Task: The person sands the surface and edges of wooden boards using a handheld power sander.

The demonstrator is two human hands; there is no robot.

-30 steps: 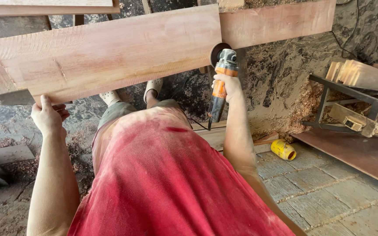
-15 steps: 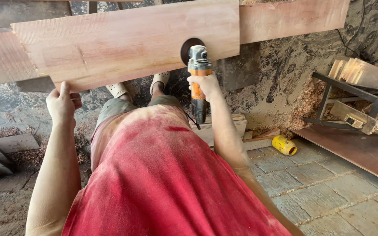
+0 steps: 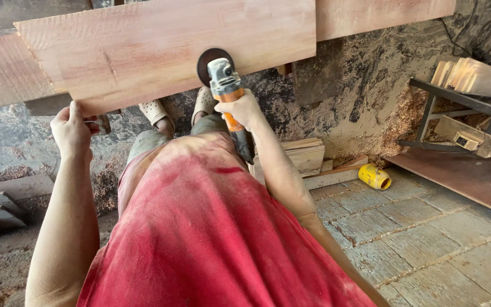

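Note:
A wide reddish wooden board [image 3: 160, 48] lies across in front of me, on top of a longer plank [image 3: 382, 14]. My left hand [image 3: 72, 131] grips the board's near edge at its left end, thumb on top. My right hand [image 3: 242, 108] is wrapped around an orange and grey angle grinder [image 3: 228, 94]. Its dark disc [image 3: 211, 57] rests against the board's near edge, around the middle. My red shirt fills the lower centre, and my feet in pale perforated shoes [image 3: 154, 111] show under the board.
Sawdust covers the ground beneath the board. A yellow can [image 3: 375, 176] lies on its side on the stone floor at the right, beside a stack of thin boards [image 3: 305, 153]. A black metal frame [image 3: 456, 113] with cut wood pieces stands far right. Planks [image 3: 1, 199] lie at the left.
The grinder and my right hand have slid left along the board's near edge, from its right end toward the middle. My left hand has kept its grip on the edge.

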